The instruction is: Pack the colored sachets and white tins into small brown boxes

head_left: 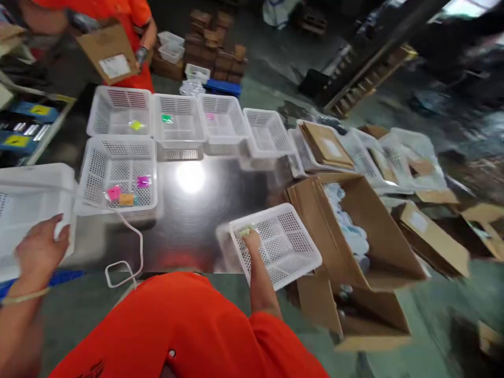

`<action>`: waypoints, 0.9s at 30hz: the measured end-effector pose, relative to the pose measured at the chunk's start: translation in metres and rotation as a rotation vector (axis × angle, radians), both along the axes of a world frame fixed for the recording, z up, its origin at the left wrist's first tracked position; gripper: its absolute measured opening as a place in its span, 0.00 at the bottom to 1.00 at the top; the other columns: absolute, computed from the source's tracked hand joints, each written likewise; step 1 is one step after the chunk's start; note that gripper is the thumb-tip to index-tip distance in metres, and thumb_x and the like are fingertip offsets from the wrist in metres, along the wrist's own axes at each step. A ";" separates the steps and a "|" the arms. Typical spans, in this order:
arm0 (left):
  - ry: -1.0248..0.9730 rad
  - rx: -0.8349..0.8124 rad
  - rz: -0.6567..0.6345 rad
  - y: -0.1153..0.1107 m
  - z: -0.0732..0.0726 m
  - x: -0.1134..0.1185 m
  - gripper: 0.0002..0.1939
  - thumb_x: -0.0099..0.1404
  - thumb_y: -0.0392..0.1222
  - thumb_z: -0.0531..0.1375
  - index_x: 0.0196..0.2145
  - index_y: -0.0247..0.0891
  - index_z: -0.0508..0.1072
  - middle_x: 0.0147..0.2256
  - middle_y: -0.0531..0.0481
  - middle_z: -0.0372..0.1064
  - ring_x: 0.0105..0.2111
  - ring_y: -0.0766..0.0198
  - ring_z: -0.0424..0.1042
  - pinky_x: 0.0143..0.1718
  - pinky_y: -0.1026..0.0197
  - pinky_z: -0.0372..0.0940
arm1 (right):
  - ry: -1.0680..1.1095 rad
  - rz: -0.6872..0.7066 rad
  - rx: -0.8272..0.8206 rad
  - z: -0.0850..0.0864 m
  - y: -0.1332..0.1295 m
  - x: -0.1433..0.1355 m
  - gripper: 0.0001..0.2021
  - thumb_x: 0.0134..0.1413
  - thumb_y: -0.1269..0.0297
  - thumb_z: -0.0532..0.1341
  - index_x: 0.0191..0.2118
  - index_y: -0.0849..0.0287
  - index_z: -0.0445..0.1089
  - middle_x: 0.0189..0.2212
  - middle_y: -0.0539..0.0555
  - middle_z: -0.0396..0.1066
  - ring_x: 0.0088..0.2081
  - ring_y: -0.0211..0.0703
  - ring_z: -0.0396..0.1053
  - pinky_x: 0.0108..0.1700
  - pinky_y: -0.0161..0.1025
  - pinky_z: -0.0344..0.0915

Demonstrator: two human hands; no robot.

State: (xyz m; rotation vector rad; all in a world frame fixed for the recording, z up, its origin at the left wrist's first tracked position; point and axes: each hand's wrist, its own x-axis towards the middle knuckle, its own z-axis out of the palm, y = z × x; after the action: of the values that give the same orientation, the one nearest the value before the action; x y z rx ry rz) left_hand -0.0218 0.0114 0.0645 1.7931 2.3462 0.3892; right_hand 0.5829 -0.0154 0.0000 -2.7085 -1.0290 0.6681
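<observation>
A: Nearest is the orange shirt. Past it, the right hand sits at the near rim of a white basket on the steel table, fingers closed on the rim beside a small green tag.

B: And the left hand?

A: Fingers spread, resting on the white bin at the table's left edge.

B: Handling advice?

A: Judging by the overhang near the open carton, I'd keep the basket level and fully on the table, with a firm pinch.
</observation>
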 end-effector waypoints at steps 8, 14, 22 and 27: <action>-0.244 -0.154 0.049 0.012 -0.084 0.096 0.16 0.68 0.42 0.61 0.50 0.41 0.82 0.48 0.39 0.90 0.50 0.46 0.90 0.59 0.49 0.81 | 0.436 0.157 0.925 0.070 0.151 -0.048 0.12 0.58 0.57 0.70 0.44 0.53 0.72 0.40 0.56 0.79 0.41 0.53 0.80 0.45 0.49 0.82; -0.308 -0.185 -0.069 0.024 -0.111 0.145 0.15 0.67 0.44 0.61 0.47 0.48 0.84 0.45 0.45 0.91 0.51 0.44 0.91 0.61 0.47 0.81 | 0.935 0.701 0.613 0.090 0.247 -0.235 0.26 0.56 0.61 0.81 0.57 0.57 0.76 0.46 0.51 0.81 0.47 0.46 0.81 0.51 0.42 0.83; -0.408 -0.210 -0.118 0.017 -0.137 0.143 0.19 0.57 0.64 0.55 0.36 0.65 0.85 0.37 0.59 0.90 0.43 0.42 0.92 0.54 0.43 0.85 | 0.252 0.748 0.350 0.068 0.314 -0.150 0.37 0.67 0.71 0.80 0.74 0.75 0.69 0.70 0.68 0.76 0.69 0.51 0.74 0.71 0.45 0.71; -0.520 -0.175 -0.011 0.028 -0.146 0.146 0.16 0.49 0.69 0.58 0.28 0.73 0.84 0.35 0.67 0.89 0.41 0.44 0.92 0.50 0.47 0.85 | -0.098 0.413 0.221 0.058 0.368 -0.004 0.37 0.75 0.71 0.66 0.81 0.83 0.58 0.79 0.87 0.61 0.81 0.62 0.61 0.78 0.53 0.63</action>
State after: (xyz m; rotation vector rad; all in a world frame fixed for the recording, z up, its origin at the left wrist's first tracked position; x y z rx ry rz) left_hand 0.1237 0.0396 -0.0818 1.4138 1.9408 0.5515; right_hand 0.5791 0.3526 0.0582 -2.3774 -1.6067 0.4474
